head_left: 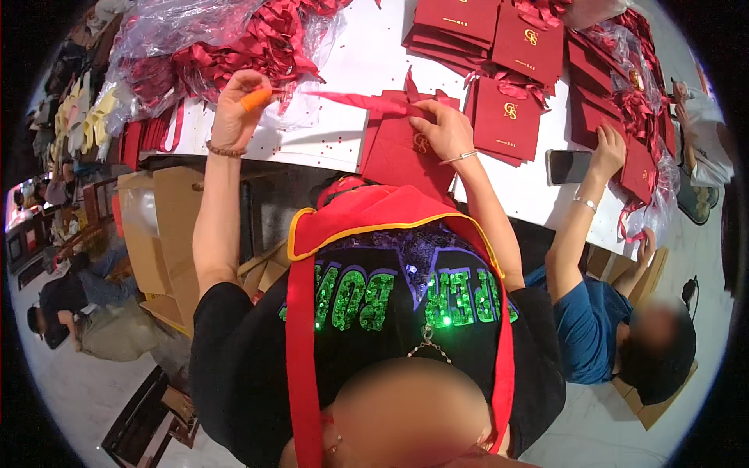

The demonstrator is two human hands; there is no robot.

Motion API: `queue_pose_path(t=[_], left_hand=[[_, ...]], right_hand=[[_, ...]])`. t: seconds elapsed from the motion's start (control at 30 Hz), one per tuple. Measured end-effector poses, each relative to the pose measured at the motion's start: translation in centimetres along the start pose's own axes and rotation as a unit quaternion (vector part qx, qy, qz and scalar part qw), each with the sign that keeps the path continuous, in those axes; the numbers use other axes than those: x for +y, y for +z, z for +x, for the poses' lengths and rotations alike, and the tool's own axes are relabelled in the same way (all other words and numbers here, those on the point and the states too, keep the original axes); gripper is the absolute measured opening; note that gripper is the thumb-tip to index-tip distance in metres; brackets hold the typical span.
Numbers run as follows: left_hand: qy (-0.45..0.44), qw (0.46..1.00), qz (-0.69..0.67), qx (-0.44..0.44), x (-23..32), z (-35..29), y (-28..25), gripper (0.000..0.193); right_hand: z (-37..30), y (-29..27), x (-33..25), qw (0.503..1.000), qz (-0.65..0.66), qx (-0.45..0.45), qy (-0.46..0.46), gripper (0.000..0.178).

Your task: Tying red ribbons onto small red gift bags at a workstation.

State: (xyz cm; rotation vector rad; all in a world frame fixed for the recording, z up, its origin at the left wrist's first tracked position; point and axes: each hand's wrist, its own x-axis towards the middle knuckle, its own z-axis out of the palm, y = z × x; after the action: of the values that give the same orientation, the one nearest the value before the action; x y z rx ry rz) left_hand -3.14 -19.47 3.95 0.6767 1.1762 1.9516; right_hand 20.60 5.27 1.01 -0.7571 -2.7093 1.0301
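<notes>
Both hands on one red ribbon, over a red bag at the near table edge

Left hand: raised over the near left part of the white table, fingers closed together. Looks like a pinch on the thin left end of the red ribbon; exact contact is blurred. Orange finger cover on one digit, beaded bracelet on the wrist.

Right hand: thumb and fingers pinching the ribbon's right end, low over the red bag. Metal bangle on the wrist.

Ribbon: runs about straight from hand to hand, sideways, in front of the table's middle. Bag lies flat just under the right hand, overhanging the near edge, gold print partly covered by the fingers.

Around it: stack of red bags just right of the right hand; more stacks on the far right. Far left, clear plastic wrap with a heap of red ribbons. Small red specks scattered on the tabletop.

Right side: phone near the edge, then a co-worker's hand touching red bags. Co-worker has a blue sleeve. Cardboard box stands below the table, near left.
</notes>
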Motion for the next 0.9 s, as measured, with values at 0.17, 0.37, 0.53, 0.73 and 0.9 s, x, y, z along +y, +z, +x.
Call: queue_pose_path(t=[0.17, 0.37, 0.53, 0.73, 0.9], left_hand=[[0.051, 0.955, -0.291, -0.011, -0.9, 3.4, 5.8, 0.032], [-0.144, 0.989, 0.02, -0.008, -3.5, 7.1, 11.6, 0.047], [0.03, 0.876, 0.473, -0.09, -10.6, 6.8, 12.2, 0.022], [-0.108, 0.852, 0.498, -0.121, -10.0, 7.0, 11.9, 0.019], [-0.159, 0.865, 0.463, -0.113, -10.0, 6.7, 12.7, 0.019]], right_hand=[[1.0, 1.1, -0.6, 1.0, 0.008, -0.009, -0.014, 0.028], [1.8, 1.6, -1.2, 0.997, 0.06, -0.048, 0.014, 0.033], [1.6, 1.5, -0.3, 0.998, 0.067, -0.003, -0.019, 0.036], [-1.5, -2.2, 0.1, 0.989, -0.102, 0.093, -0.06, 0.031], [-2.8, -2.1, 2.0, 0.993, 0.101, 0.024, 0.063, 0.031]])
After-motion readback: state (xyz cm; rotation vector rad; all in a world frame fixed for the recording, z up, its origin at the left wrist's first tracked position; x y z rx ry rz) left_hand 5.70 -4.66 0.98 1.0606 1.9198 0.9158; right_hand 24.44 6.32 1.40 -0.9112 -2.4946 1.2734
